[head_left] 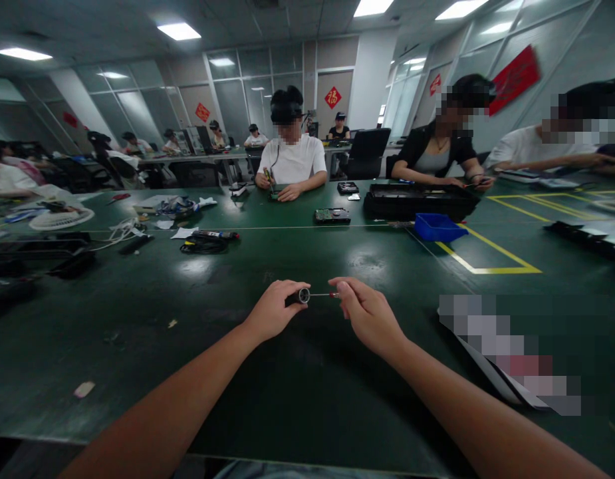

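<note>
My left hand [277, 307] grips a small black cylindrical part with a silvery round end [304, 295], thumb below and fingers above. From the right, my right hand [368, 307] is closed around a slim screwdriver [323, 295]. Its thin metal shaft points left and its tip reaches the round end of the part; whether the tip sits inside cannot be made out. A bit of red shows by my right fingertips, while my palm hides most of the handle. Both hands are held above the green table [267, 399].
Ahead lie a coiled black cable [207, 243], a hard drive [332, 215], a long black housing [419, 201] and a blue bin [438, 227]. A blurred flat item [501, 359] lies at right. Across the table a person in a white shirt [294, 159] works; others sit at right.
</note>
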Demonstrator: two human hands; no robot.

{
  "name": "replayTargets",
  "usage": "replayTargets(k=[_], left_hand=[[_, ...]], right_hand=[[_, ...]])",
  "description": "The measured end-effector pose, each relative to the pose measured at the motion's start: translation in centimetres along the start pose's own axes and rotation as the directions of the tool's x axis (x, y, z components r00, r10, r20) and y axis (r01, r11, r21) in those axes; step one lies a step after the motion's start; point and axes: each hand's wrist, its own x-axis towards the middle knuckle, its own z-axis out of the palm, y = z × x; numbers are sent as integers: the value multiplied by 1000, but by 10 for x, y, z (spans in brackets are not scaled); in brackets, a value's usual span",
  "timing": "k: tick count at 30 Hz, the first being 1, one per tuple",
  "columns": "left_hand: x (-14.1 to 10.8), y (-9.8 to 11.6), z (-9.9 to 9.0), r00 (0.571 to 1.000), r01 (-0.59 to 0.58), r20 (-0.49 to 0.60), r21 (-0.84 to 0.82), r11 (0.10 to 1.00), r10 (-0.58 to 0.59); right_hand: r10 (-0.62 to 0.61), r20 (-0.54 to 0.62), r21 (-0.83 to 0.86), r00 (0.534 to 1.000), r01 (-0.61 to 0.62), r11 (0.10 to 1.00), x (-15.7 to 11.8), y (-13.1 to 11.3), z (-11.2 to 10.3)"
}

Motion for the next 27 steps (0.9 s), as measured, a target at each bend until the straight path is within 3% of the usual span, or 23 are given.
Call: replayTargets(k=[6,13,17,22,27], left_hand=[[0,1,-1,1000,-6,13,16,1000,6],[0,-1,-1,1000,8,18,24,1000,-8],[-1,-3,1,1000,17,8,27,999,-17],[0,-3,2,1000,4,-16,29,1000,-3],[4,-3,-1,996,-90,-6,94,991,91]], right_hand=[[12,-42,68,999,-9,998,-1,3,2],[53,-13,127,998,-51,991,-1,6,4],[99,-73,270,992,-76,960,2,5,5],[163,-77,463,984,-109,880,8,10,9],[307,-53,697,950,-185,692,15,20,13]])
